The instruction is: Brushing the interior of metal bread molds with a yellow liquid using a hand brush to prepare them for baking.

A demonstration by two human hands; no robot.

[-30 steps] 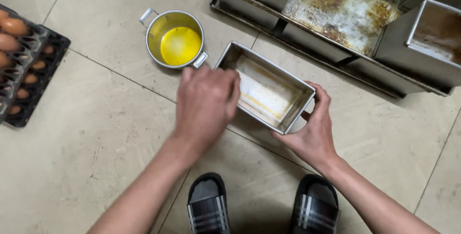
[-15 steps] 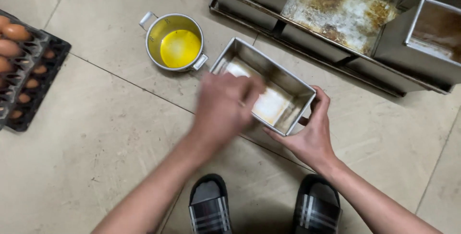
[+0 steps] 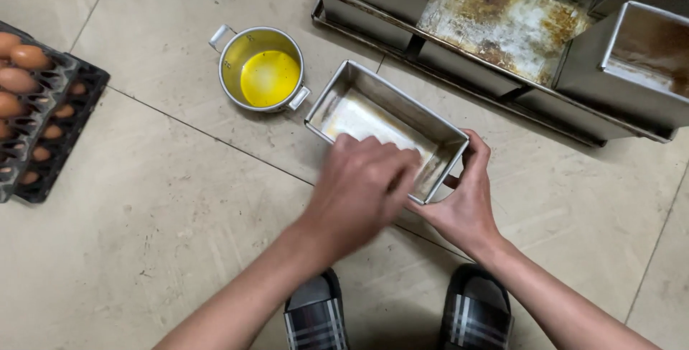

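Rectangular silver metal loaf tin (image 3: 387, 124) on tiled floor (image 3: 143, 199), beside small metal pot of yellow liquid (image 3: 264, 70). Right hand (image 3: 465, 199) clasps tin's near corner. Left hand (image 3: 362, 188) blurred inside tin; closure unclear. Tin likely light, rigid, greasy-slick; grasp rim.

Bare forearms, striped grey slippers (image 3: 316, 315)

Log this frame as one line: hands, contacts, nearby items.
left hand: inside loaf pan, blurred | right hand: grips pan's near corner | small pot: yellow liquid, beside pan | egg tray: far left
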